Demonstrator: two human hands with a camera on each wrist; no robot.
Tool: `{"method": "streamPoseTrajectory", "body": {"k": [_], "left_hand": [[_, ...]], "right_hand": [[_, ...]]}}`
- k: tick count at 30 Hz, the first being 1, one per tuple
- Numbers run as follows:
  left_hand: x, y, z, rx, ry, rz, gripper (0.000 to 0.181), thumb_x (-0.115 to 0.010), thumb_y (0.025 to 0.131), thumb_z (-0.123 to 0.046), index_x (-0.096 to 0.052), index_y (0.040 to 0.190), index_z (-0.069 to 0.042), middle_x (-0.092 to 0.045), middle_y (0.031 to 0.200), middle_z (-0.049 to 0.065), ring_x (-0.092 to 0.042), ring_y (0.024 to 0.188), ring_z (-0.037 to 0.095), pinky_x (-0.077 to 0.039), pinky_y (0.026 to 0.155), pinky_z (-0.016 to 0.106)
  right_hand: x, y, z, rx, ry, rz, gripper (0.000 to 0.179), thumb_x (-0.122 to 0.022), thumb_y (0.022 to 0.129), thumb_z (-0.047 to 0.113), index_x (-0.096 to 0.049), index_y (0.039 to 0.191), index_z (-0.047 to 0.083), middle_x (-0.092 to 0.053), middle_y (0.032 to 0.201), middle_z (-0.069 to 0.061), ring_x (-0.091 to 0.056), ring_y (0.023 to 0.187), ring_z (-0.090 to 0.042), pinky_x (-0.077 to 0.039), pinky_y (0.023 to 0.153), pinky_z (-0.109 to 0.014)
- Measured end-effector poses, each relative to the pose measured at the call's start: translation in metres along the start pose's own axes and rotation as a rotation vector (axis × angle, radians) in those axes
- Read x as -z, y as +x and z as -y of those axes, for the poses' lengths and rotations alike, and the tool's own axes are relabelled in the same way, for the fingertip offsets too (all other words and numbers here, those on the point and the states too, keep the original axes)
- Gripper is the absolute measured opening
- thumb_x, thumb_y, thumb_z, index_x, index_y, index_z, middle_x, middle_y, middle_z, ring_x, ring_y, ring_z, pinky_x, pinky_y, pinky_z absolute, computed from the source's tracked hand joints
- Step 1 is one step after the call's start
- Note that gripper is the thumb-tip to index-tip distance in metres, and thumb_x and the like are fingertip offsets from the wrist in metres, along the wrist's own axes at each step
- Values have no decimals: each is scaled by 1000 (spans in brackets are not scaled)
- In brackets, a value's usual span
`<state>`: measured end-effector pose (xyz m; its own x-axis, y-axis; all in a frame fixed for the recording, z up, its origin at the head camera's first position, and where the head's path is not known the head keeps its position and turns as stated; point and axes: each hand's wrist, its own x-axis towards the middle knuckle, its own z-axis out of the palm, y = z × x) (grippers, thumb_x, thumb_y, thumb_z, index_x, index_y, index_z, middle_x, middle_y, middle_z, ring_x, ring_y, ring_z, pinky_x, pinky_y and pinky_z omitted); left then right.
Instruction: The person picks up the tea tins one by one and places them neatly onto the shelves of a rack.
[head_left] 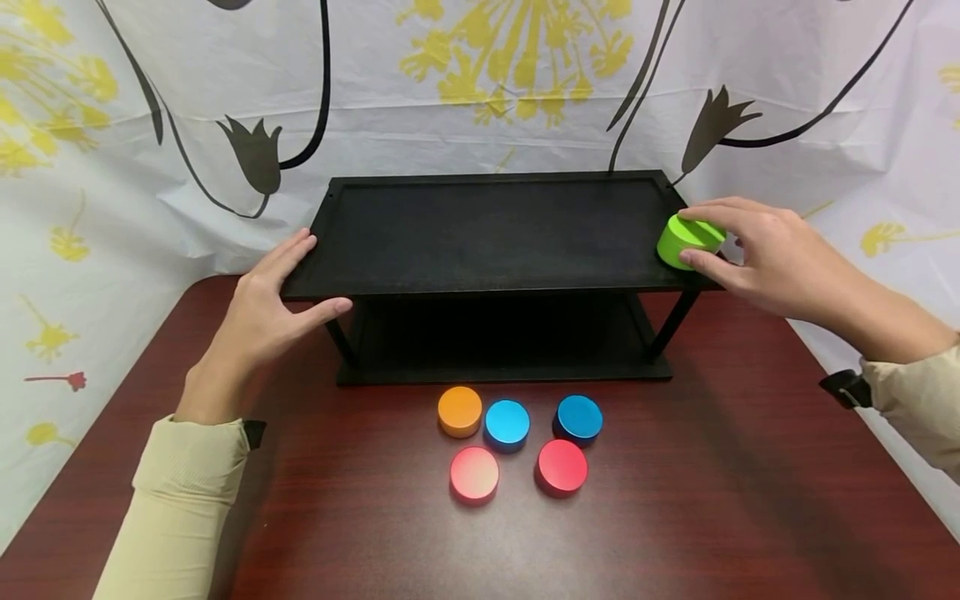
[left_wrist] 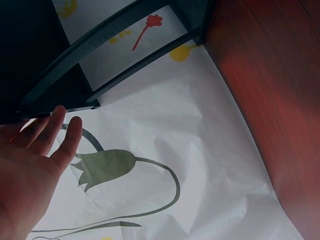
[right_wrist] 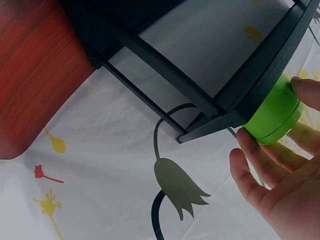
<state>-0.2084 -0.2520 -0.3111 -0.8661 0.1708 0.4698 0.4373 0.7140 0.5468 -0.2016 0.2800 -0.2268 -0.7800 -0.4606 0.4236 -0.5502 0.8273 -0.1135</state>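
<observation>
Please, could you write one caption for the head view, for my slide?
Right hand pinching a green disc on a black shelf; left hand at the shelf's left end.

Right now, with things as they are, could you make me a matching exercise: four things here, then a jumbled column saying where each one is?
Things:
1. Lime-green cylinder
2. Orange cylinder
3. Dark blue cylinder
4. Left hand

Places, as the head view shows them:
A. At the left end of the black shelf
B. On the table, furthest right of the five cylinders there
C. In the right hand, at the shelf's right end
D. On the table, furthest left of those five

Pairs: 1-C, 2-D, 3-B, 4-A
</observation>
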Motion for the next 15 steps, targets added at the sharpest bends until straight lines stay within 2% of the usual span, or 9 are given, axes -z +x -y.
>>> {"method": "streamPoseTrajectory", "body": {"k": [2,7,9,11,14,15], "left_hand": [[0,0,0,2,-1,0,85,-85,78,-35,-46,150,-13,-39,157,2,-33,145,24,-27,116,50],[0,0,0,-5,2,-4,85,-85,77,-35,-46,150,-12,-39,157,2,-33,144,24,-27,116,49],[-1,0,0,-8,1,-6,85,-85,78,-34,-46,150,-12,-39,157,2,-34,144,24,-27,116,49],[-1,0,-1,-10,0,-7,85,-85,78,-34,-46,150,-12,-39,157,3,-34,144,24,-28,116,48],[-1,0,-1,-10,0,-10,85,-85,77,-34,-47,150,-12,-39,157,3,-34,144,24,-28,116,49],[-1,0,0,-10,0,-10,85,-85,77,-34,-47,150,-12,-40,157,3,-34,144,24,-28,116,49]], "right_hand": [[0,0,0,0,-3,0,43,-73,90,14,-63,131,4,-62,124,-17,-58,90,-30,-40,78,-46],[2,-1,3,-6,-25,-7,52,-73,90,18,-57,138,6,-54,137,-17,-52,66,-22,-40,75,-46],[4,-2,7,-6,-17,-23,56,-75,89,19,-55,140,6,-50,141,-17,-57,72,-26,-41,77,-50],[5,-3,12,1,-14,-47,59,-76,87,19,-54,141,7,-48,143,-18,-60,90,-32,-42,79,-54],[5,-3,18,26,9,-71,60,-78,84,17,-55,139,7,-47,143,-21,-50,119,-44,-38,89,-63],[4,-3,20,34,10,-75,60,-78,84,17,-55,139,7,-47,143,-21,-48,121,-45,-36,90,-65]]}}
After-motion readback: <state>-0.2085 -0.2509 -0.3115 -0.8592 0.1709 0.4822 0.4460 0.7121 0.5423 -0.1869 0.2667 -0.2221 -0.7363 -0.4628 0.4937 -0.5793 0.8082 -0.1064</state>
